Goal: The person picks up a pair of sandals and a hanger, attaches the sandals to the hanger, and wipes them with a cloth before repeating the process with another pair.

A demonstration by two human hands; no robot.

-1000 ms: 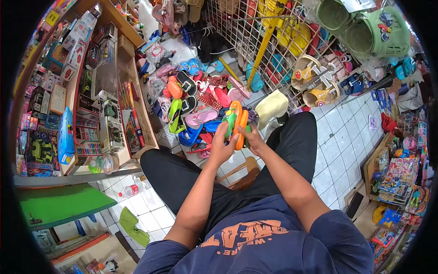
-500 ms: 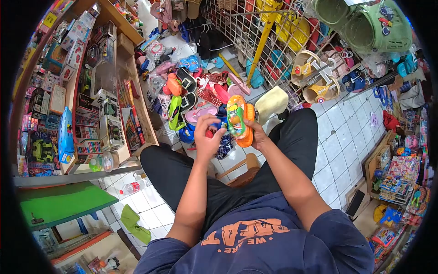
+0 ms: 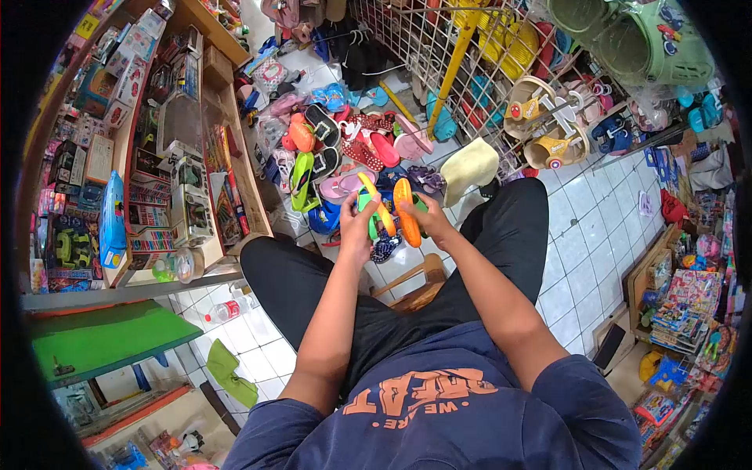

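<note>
Between my knees I hold a pair of small children's sandals, one in each hand. My left hand (image 3: 358, 225) is closed around a sandal with a yellow sole edge and green upper (image 3: 385, 218). In my right hand (image 3: 435, 222), the fingers grip an orange-soled sandal (image 3: 406, 211), turned on its edge. The two sandals stand side by side with a narrow gap between them. Just beyond them lies a heap of children's footwear, with a lime green shoe (image 3: 301, 182), a pink sandal (image 3: 345, 185) and a red polka-dot shoe (image 3: 362, 154).
A wire rack (image 3: 427, 55) hung with sandals rises ahead, and pale cloth-like material (image 3: 470, 170) lies near my right knee. Toy shelves (image 3: 168, 157) line the left. A wooden stool (image 3: 423, 291) is under me. Toys fill the right side; a bottle (image 3: 225, 312) lies on the tiles.
The sandals were together, mostly in my right hand, with my left hand beside them. Now they are apart, the left hand grips one, and both have come slightly lower.
</note>
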